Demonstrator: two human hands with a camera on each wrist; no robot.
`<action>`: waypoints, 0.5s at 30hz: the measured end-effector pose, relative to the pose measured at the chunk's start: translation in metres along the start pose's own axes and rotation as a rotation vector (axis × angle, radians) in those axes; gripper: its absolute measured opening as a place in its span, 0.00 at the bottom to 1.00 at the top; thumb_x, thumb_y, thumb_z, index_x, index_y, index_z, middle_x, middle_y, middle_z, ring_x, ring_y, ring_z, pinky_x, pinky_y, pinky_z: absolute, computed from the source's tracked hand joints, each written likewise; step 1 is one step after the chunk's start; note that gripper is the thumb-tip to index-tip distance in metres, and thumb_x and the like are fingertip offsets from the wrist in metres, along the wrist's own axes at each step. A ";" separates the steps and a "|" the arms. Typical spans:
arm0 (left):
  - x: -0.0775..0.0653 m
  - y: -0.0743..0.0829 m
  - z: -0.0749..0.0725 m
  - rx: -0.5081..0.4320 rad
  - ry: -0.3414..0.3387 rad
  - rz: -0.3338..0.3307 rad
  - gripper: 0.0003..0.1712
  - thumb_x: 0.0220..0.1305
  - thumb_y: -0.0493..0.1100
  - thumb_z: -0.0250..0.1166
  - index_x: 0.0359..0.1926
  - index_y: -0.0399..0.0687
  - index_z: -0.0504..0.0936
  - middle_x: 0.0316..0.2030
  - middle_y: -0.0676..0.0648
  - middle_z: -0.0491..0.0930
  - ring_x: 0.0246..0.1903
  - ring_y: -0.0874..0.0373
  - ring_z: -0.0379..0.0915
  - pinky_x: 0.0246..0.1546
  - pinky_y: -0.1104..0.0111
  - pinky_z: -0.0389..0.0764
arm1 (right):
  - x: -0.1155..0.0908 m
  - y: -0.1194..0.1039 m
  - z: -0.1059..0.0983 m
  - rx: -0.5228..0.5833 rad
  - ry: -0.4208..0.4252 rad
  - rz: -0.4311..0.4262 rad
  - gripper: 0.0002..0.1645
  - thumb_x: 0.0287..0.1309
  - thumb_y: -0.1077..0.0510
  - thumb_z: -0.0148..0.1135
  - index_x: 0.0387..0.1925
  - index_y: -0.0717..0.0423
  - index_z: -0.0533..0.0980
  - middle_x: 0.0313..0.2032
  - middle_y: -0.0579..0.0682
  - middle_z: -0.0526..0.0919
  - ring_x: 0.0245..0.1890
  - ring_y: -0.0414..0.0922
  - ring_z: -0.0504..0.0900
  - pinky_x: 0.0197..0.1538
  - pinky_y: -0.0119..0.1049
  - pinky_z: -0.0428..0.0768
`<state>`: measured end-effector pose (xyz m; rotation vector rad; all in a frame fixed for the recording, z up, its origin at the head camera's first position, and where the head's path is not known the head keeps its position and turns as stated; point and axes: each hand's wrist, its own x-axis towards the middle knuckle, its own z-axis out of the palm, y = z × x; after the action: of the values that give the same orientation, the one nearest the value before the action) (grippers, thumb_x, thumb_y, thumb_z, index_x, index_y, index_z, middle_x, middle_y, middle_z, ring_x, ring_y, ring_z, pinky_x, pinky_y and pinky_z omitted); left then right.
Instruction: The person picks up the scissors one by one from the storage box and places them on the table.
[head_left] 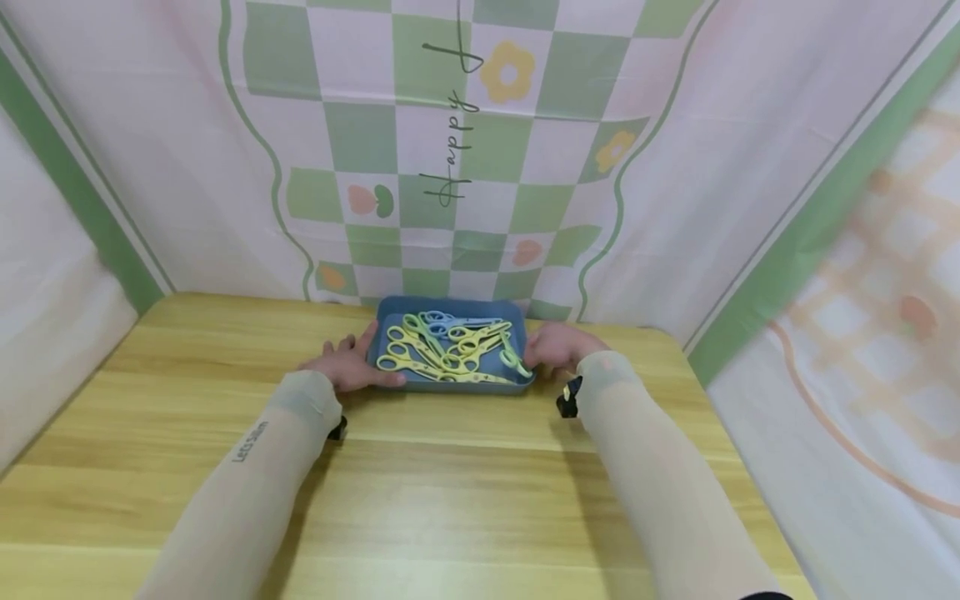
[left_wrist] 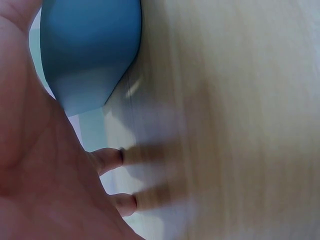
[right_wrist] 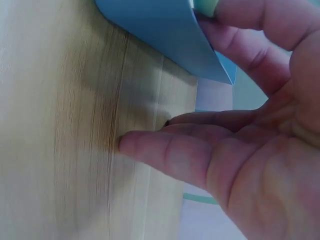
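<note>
A blue-grey tray (head_left: 465, 388) stands at the back of the wooden table, holding several pairs of yellow, green and blue scissors. My left hand (head_left: 348, 364) spreads along the tray's left end, its thumb at the front corner and its fingers fairly straight. At the right end, my right hand (head_left: 562, 346) reaches over the rim. Its thumb and forefinger pinch a pair of light green scissors (head_left: 513, 357) at the tray's right side; only a sliver of green shows in the right wrist view. The other fingers of that hand extend outside the tray, above the tabletop.
A printed checkered cloth (head_left: 427, 142) hangs right behind the tray. More cloth walls rise at both sides of the table (head_left: 450, 492). Among the other scissors, yellow ones (head_left: 408, 362) overlap in a heap, with blue scissors (head_left: 468, 322) along the back.
</note>
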<state>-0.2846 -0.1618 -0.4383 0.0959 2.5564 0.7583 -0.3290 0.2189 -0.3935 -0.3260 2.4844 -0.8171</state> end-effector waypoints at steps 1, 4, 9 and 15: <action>-0.002 0.002 -0.001 -0.002 -0.001 0.006 0.79 0.37 0.87 0.62 0.77 0.70 0.24 0.76 0.32 0.28 0.70 0.26 0.16 0.57 0.24 0.33 | -0.001 0.001 0.000 0.019 0.000 0.001 0.09 0.49 0.63 0.67 0.19 0.55 0.75 0.32 0.52 0.79 0.41 0.57 0.78 0.43 0.53 0.82; -0.010 0.007 -0.003 0.003 -0.006 0.007 0.77 0.41 0.85 0.63 0.78 0.68 0.24 0.76 0.32 0.28 0.70 0.27 0.16 0.58 0.24 0.35 | -0.003 0.005 -0.002 0.056 0.002 -0.020 0.12 0.49 0.64 0.65 0.16 0.55 0.72 0.27 0.52 0.77 0.35 0.57 0.77 0.41 0.54 0.81; -0.012 0.010 -0.004 0.014 0.000 -0.014 0.76 0.40 0.86 0.62 0.77 0.71 0.24 0.76 0.33 0.28 0.70 0.28 0.17 0.56 0.23 0.35 | -0.007 0.013 -0.007 0.079 0.008 -0.072 0.09 0.52 0.63 0.64 0.19 0.57 0.76 0.28 0.53 0.79 0.32 0.52 0.77 0.41 0.54 0.81; -0.011 0.007 -0.003 -0.002 0.007 -0.018 0.78 0.37 0.87 0.63 0.77 0.73 0.25 0.77 0.34 0.28 0.70 0.28 0.16 0.56 0.23 0.33 | -0.016 0.025 -0.012 0.069 0.001 -0.079 0.07 0.58 0.58 0.66 0.35 0.57 0.85 0.42 0.51 0.83 0.45 0.50 0.79 0.46 0.53 0.81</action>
<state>-0.2770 -0.1591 -0.4280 0.0699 2.5593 0.7552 -0.3235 0.2504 -0.3939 -0.4019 2.4511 -0.9327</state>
